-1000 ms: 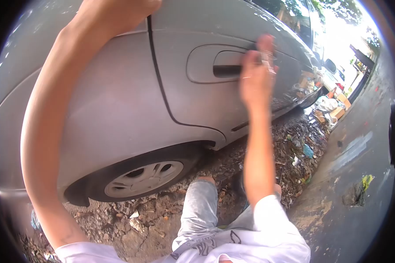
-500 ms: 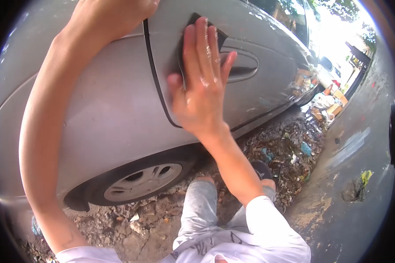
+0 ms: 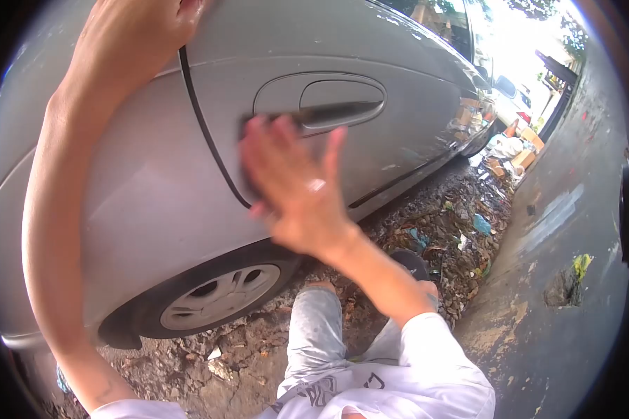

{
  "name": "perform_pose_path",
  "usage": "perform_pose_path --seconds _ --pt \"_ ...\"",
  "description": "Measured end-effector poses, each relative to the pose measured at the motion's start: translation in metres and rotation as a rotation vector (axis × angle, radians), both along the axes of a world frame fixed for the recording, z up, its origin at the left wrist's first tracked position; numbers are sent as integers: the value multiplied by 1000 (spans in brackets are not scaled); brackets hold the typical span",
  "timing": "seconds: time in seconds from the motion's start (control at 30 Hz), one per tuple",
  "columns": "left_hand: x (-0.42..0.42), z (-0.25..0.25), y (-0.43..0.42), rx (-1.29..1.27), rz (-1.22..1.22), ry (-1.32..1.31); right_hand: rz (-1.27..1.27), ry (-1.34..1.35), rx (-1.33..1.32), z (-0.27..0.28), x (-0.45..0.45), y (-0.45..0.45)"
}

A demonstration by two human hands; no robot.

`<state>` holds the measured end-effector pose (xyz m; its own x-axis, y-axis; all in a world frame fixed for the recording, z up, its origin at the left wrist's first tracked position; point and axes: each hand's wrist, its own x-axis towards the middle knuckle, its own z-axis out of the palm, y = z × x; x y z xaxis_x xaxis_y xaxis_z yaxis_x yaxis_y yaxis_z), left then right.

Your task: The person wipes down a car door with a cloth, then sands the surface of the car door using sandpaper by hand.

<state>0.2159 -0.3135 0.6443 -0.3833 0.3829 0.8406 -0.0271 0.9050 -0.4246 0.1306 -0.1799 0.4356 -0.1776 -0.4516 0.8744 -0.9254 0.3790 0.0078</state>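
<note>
My right hand [image 3: 293, 188] is pressed flat on the silver car door [image 3: 412, 133], below and left of the door handle [image 3: 342, 112]. Under its fingers is a dark sheet that looks like sandpaper [image 3: 247, 127], mostly covered and blurred by motion. The skin looks wet. My left hand [image 3: 143, 24] is up by the car body at the top left, above the door seam [image 3: 206, 129]. The frame's edge cuts off most of its fingers, so its grip is hidden.
Below the door seam is the car's wheel [image 3: 220, 297]. Rubble and litter [image 3: 454, 230] cover the ground between the car and a grey wall [image 3: 573, 209] at the right. My legs [image 3: 314, 325] stand close to the wheel. Cardboard and bags [image 3: 517, 153] lie farther off.
My right hand has slid down and left over the door with the dark sheet, uncovering the handle. The view has shifted slightly, and my left hand now appears farther left.
</note>
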Motion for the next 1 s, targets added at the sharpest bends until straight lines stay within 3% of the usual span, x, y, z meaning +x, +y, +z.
perform_pose_path --seconds 0.03,0.1,0.2,0.4,0.53,0.57,0.6,0.7,0.77,0.83,0.87,0.93,1.0 --pt "0 2 -1 -8 -10 -1 -123 51 -19 3 -24 16" --pt "-2 5 -4 -25 -29 -12 -218 -304 -352 32 -70 47" --pt "0 -2 2 3 -7 -22 -171 -400 -475 29 -56 25" --pt "-6 -3 -8 -55 -64 29 -140 -114 -175 16 -53 34" --pt "-1 -3 6 31 -7 15 -186 -365 -453 14 -68 37" --pt "0 -3 9 61 20 2 -143 -212 -348 20 -46 14" --pt "0 -1 5 46 72 2 64 -81 -346 26 -17 -14" --pt "-4 -6 8 11 42 8 339 -22 -149 46 18 -19" --pt "-2 -6 6 -3 -13 48 -6 73 -124 35 -43 13" --pt "2 -3 0 -26 -60 -4 -87 -281 -355 30 -98 66" --pt "4 -2 -2 -32 -68 -17 -75 -275 -354 35 -103 59" --pt "2 -4 -2 -65 -66 18 -312 -333 -459 43 -92 49" --pt "-1 -5 -1 -58 -34 30 -134 -167 -350 44 -52 13"
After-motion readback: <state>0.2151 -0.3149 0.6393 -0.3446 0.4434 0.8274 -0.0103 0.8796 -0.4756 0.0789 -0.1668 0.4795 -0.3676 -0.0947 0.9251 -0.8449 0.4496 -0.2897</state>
